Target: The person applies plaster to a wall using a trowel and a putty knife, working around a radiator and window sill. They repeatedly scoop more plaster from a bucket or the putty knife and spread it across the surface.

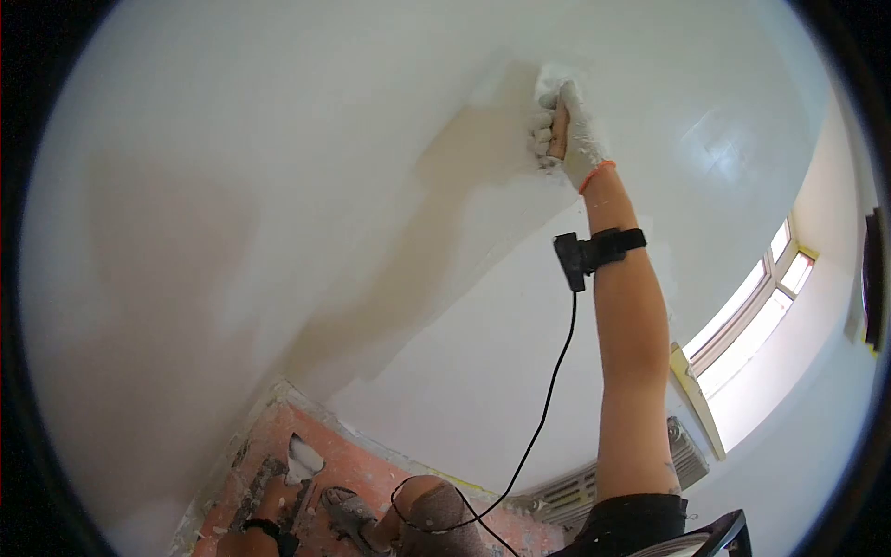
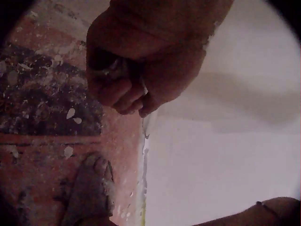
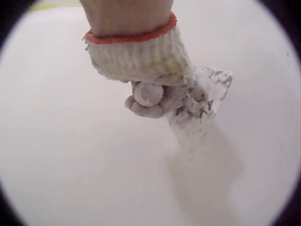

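Observation:
My right hand [image 1: 568, 135], in a white knit glove caked with plaster, grips a plastering trowel against the wall [image 1: 306, 167]. In the right wrist view the trowel's round pale handle end [image 3: 149, 94] sticks out of the curled fingers. Its blade [image 3: 220, 84], thick with wet white plaster, lies close along the wall. Low down, my bare left hand [image 2: 146, 61] has its fingers curled round a tool that is mostly hidden; a shiny bit [image 2: 113, 67] shows inside the grip. Beside that hand in the head view is a lump of white plaster [image 1: 304, 460].
Damp grey-beige patches [image 1: 445, 176] mark the wall. A plaster-spattered reddish floor [image 1: 348, 441] meets its foot, with a grey shoe [image 1: 347, 513] on it. On the right are a radiator [image 1: 575, 490] and a window [image 1: 742, 325]. A black cable [image 1: 548, 399] hangs from my right forearm.

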Action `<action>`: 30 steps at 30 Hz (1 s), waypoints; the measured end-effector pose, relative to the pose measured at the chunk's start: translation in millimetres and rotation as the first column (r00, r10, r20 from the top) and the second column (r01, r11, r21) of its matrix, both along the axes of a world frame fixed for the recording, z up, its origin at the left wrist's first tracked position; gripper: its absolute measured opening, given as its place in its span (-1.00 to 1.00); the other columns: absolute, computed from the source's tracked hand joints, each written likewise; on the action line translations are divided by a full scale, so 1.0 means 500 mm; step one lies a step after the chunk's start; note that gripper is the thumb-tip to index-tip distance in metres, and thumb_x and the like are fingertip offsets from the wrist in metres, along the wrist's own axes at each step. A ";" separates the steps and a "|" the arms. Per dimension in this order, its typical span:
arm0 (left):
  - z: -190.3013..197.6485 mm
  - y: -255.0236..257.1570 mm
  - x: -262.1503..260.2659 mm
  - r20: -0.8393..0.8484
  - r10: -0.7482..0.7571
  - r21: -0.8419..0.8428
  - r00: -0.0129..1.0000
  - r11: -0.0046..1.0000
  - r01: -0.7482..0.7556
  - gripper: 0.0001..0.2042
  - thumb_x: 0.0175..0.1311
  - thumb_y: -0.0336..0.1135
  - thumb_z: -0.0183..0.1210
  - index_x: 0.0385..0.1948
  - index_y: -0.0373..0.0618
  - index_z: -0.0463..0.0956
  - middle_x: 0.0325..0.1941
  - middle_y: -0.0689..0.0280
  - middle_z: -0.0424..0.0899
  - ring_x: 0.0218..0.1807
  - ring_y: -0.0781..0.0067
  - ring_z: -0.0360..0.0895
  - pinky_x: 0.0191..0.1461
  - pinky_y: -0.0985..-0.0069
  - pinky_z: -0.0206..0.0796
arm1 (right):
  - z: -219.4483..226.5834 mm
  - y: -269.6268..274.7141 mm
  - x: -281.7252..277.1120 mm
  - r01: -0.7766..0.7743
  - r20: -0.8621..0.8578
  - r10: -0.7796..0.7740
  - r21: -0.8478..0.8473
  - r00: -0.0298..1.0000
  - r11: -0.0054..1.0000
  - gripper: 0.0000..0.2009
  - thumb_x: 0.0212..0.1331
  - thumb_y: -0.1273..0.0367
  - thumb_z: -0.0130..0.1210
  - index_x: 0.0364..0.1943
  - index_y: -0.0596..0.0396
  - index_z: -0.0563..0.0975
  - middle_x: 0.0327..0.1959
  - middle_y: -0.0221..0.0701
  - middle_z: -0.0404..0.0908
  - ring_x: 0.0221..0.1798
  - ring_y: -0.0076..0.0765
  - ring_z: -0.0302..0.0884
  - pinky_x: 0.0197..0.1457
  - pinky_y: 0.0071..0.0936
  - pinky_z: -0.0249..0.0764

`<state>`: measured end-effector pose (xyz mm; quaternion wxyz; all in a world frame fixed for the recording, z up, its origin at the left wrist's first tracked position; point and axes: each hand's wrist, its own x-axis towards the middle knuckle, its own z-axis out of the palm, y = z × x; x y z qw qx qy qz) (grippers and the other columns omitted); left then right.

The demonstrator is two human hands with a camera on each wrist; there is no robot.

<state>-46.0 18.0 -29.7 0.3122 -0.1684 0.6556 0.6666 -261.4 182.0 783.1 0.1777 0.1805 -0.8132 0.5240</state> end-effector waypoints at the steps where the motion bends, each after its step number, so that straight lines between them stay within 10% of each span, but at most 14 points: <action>1: 0.102 -0.023 0.010 -0.008 -0.085 -0.080 0.996 0.993 0.085 -0.57 0.26 -0.21 0.33 0.05 -0.33 0.55 -0.18 0.10 0.72 -0.25 0.23 0.67 -0.25 0.27 0.47 | -0.015 -0.019 -0.003 0.030 -0.018 -0.030 -0.030 0.999 0.999 -0.58 0.41 -0.05 0.04 -0.15 0.04 0.50 -0.48 -0.42 0.53 -0.57 -0.46 0.45 -0.52 -0.50 0.43; 2: 0.160 -0.038 0.018 -0.008 -0.171 -0.162 0.985 0.972 0.167 -0.52 0.29 -0.22 0.30 0.13 -0.39 0.51 -0.08 0.00 0.72 -0.23 0.14 0.69 -0.30 0.22 0.50 | -0.028 -0.034 -0.008 0.059 -0.033 -0.061 -0.063 0.998 0.996 -0.54 0.42 -0.11 -0.01 -0.14 0.04 0.48 -0.49 -0.42 0.52 -0.59 -0.46 0.44 -0.55 -0.49 0.41; 5: -0.038 -0.005 0.011 -0.190 -0.066 0.009 0.980 0.998 0.068 -0.46 0.27 -0.17 0.32 0.16 -0.40 0.48 -0.01 -0.02 0.71 -0.12 0.06 0.70 -0.13 0.21 0.53 | -0.038 -0.066 -0.043 0.170 -0.048 -0.174 -0.087 0.984 0.982 -0.50 0.42 -0.15 -0.06 -0.16 0.03 0.48 -0.51 -0.43 0.50 -0.62 -0.45 0.43 -0.59 -0.50 0.38; 15: 0.141 -0.036 0.067 -0.180 -0.140 -0.380 0.974 0.923 0.063 -0.34 0.20 -0.03 0.35 0.20 -0.39 0.47 0.21 -0.19 0.57 0.26 -0.12 0.55 0.25 0.14 0.42 | -0.100 -0.126 -0.065 0.136 -0.062 -0.149 -0.181 0.987 0.974 -0.65 0.44 0.03 -0.17 -0.45 -0.13 0.36 -0.58 -0.50 0.39 -0.61 -0.43 0.31 -0.56 -0.40 0.33; 17: 0.158 -0.054 0.072 -0.187 -0.147 -0.435 0.971 0.899 0.052 -0.36 0.22 -0.02 0.32 0.17 -0.41 0.49 0.22 -0.21 0.57 0.26 -0.16 0.54 0.30 0.16 0.38 | -0.169 -0.115 -0.104 0.084 -0.144 -0.115 -0.205 0.983 0.975 -0.67 0.48 0.11 -0.21 -0.10 0.06 0.45 -0.10 -0.32 0.56 -0.17 -0.24 0.54 -0.18 -0.23 0.50; 19: 0.308 -0.081 0.084 -0.155 -0.120 -0.362 0.981 0.931 0.057 -0.35 0.22 0.00 0.31 0.17 -0.42 0.48 0.23 -0.21 0.55 0.27 -0.16 0.52 0.31 0.15 0.37 | -0.270 -0.118 -0.121 0.142 -0.189 -0.191 -0.247 0.963 0.958 -0.51 0.55 0.12 -0.29 0.36 0.12 0.35 0.47 -0.15 0.26 0.47 -0.09 0.23 0.46 -0.23 0.25; 21: 0.396 -0.094 0.102 -0.122 -0.087 -0.299 0.989 0.953 0.047 -0.33 0.23 0.03 0.30 0.17 -0.43 0.48 0.25 -0.21 0.54 0.29 -0.17 0.51 0.32 0.14 0.35 | -0.354 -0.113 -0.107 0.149 -0.267 -0.163 -0.071 0.950 0.986 -0.43 0.60 0.14 -0.35 0.56 0.10 0.06 0.67 -0.16 -0.19 0.70 -0.07 -0.30 0.69 -0.31 -0.32; 23: 0.428 -0.091 0.120 -0.113 -0.114 -0.341 0.987 0.938 0.069 -0.30 0.25 0.05 0.27 0.22 -0.43 0.43 0.27 -0.21 0.52 0.32 -0.16 0.48 0.36 0.14 0.31 | -0.477 -0.076 -0.160 0.288 -0.498 -0.278 -0.058 0.821 0.956 -0.36 0.56 0.08 -0.26 0.55 0.13 -0.03 0.17 -0.30 0.46 0.01 -0.31 0.49 0.08 -0.28 0.50; 27: 0.564 -0.098 0.142 -0.059 -0.128 -0.479 0.990 0.874 0.084 -0.27 0.27 0.07 0.26 0.27 -0.41 0.39 0.29 -0.21 0.51 0.34 -0.16 0.46 0.38 0.15 0.29 | -0.562 -0.080 -0.099 0.253 -0.381 -0.243 -0.024 0.892 0.967 -0.41 0.59 0.14 -0.31 0.54 0.18 0.03 0.35 -0.19 0.35 0.30 -0.23 0.36 0.42 -0.30 0.28; 30: 0.615 -0.104 0.147 -0.050 -0.173 -0.540 0.984 0.833 0.120 -0.27 0.28 0.09 0.24 0.29 -0.40 0.38 0.28 -0.21 0.51 0.34 -0.18 0.46 0.38 0.15 0.29 | -0.636 -0.052 -0.141 0.207 0.015 -0.206 -0.102 0.978 0.973 -0.40 0.58 0.13 -0.31 0.56 0.16 0.03 0.59 0.03 0.03 0.65 -0.02 -0.07 0.63 -0.28 -0.10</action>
